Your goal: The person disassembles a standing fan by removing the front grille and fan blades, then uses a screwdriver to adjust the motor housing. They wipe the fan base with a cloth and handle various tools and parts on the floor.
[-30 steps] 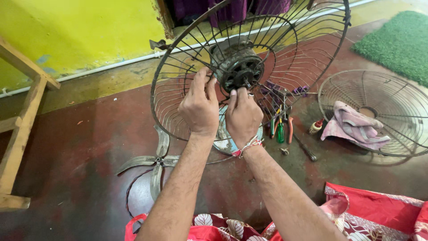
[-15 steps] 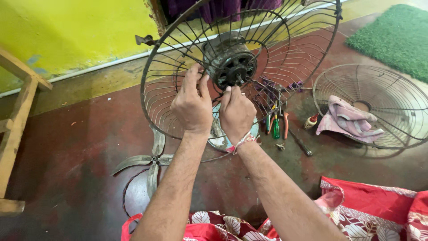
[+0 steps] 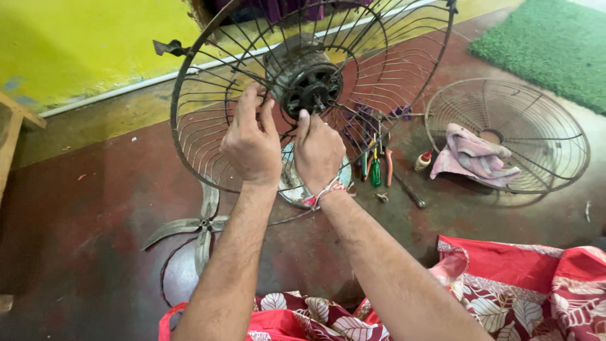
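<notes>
A rusty wire fan guard (image 3: 208, 126) stands upright in front of me, with the dark fan motor (image 3: 309, 82) at its centre. My left hand (image 3: 251, 144) pinches the guard's wires just left of the motor. My right hand (image 3: 319, 151) reaches up with its fingers at the lower edge of the motor hub. A red and white thread is tied around my right wrist. The fan's round base (image 3: 291, 184) is mostly hidden behind my hands.
A metal fan blade (image 3: 197, 226) lies on the red floor at lower left. Screwdrivers and pliers (image 3: 376, 165) lie right of the base, beside a small bottle (image 3: 423, 160). A second guard (image 3: 555, 136) holds a pink cloth (image 3: 475, 158). Green mat at upper right, wooden frame at left.
The view has shifted, so the guard and motor sit higher and closer. Both hands stay at the motor hub, fingers working slightly upward.
</notes>
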